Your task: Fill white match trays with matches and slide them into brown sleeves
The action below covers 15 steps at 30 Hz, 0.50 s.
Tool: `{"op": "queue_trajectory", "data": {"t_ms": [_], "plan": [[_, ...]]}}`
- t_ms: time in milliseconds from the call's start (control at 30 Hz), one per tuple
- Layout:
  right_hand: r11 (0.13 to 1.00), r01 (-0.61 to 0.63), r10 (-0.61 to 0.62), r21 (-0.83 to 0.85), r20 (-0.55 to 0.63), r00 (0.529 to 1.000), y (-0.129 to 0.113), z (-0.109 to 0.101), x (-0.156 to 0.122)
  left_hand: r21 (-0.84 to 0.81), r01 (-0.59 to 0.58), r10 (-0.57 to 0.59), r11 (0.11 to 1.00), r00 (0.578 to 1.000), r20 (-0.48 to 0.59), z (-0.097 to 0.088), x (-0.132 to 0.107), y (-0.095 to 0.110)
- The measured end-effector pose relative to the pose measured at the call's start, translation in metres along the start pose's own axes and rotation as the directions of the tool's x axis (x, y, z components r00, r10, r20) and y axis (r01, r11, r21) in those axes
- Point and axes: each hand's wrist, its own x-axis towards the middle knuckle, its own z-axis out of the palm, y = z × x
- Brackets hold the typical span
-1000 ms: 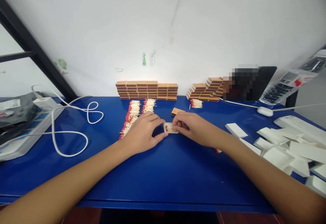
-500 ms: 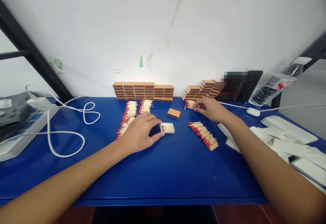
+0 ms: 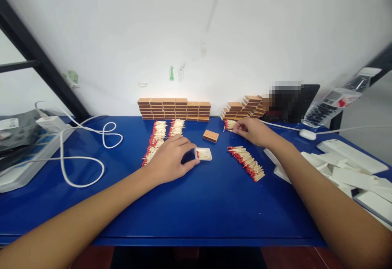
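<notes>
Blue tabletop [image 3: 183, 212] meets a white wall [image 3: 153, 36], with the tray [image 3: 207, 150] near its middle. Far left of the tray is a white cord [image 3: 82, 186]. Closer on that side are match piles [image 3: 159, 130], with stacked boxes [image 3: 165, 107] behind. The left hand [image 3: 171, 158] has its thumb and finger close together on the tray's left end. If it jerks, the tray could tip and spill the few matches [image 3: 202, 155] inside. The tray lies open side up, its long side going left to right, and the red tips in it point left. Just behind the tray, a bit right, is one loose box [image 3: 211, 136]. Farther back and right of the tray, the right hand [image 3: 252, 131] has its fingertips together at a small pile [image 3: 229, 124]; I cannot tell if it holds any sticks. Pinching too hard might make that pile roll and turn some the wrong way. A slanted pile [image 3: 246, 163] is right of the tray; a low arm could brush it. White trays [image 3: 352, 177] lie far right of the tray.
</notes>
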Motion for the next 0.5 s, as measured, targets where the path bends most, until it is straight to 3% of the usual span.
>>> {"op": "queue_trajectory", "data": {"t_ms": [133,233,367,500], "plan": [[0.999,-0.045,0.045,-0.021,0.037,0.998,-0.004,-0.002,-0.001,-0.001,-0.001,0.001,1.0,1.0,0.005,0.001,-0.001,-0.001],[0.999,-0.043,0.042,0.006,0.042,0.998,-0.019,-0.008,-0.006,0.011,0.009,-0.009,1.0,1.0,-0.003,0.001,-0.001,-0.001],[0.98,0.093,-0.108,0.175,0.076,0.991,-0.064,-0.013,-0.02,0.019,0.025,-0.025,1.0,1.0,-0.011,0.002,0.0,-0.002],[0.934,0.182,-0.223,0.306,0.104,0.969,-0.108,-0.005,-0.036,0.003,0.018,-0.018,1.0,1.0,-0.012,0.003,0.0,-0.002]]}}
